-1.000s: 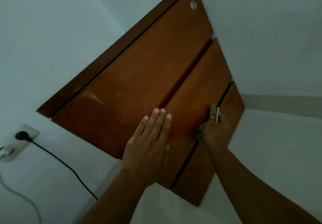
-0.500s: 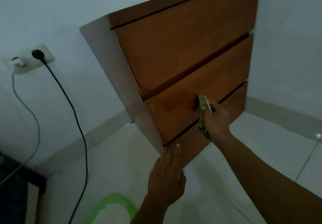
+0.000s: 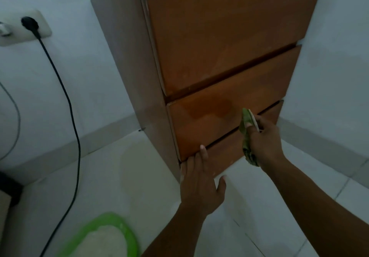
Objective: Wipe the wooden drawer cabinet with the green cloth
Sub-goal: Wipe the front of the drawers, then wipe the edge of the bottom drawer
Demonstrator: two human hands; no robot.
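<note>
The wooden drawer cabinet (image 3: 219, 42) stands against the wall with three brown drawer fronts. A dark damp patch shows on the middle drawer front (image 3: 207, 108). My right hand (image 3: 263, 138) grips the bunched green cloth (image 3: 246, 120) in front of the gap between the middle and bottom drawers. My left hand (image 3: 201, 182) lies flat with straight fingers against the bottom drawer front near its left corner, one fingertip reaching the lower edge of the middle drawer.
A wall socket (image 3: 24, 28) with a black plug and cable (image 3: 69, 116) hangs at the left. A green-rimmed basin (image 3: 103, 238) sits on the tiled floor at the bottom left. A pale stain marks the floor beside the cabinet.
The view has swung so the cabinet's left side shows. My left hand has left the upper drawer fronts and dropped to the bottom drawer. My right hand keeps the cloth near the lower gap.
</note>
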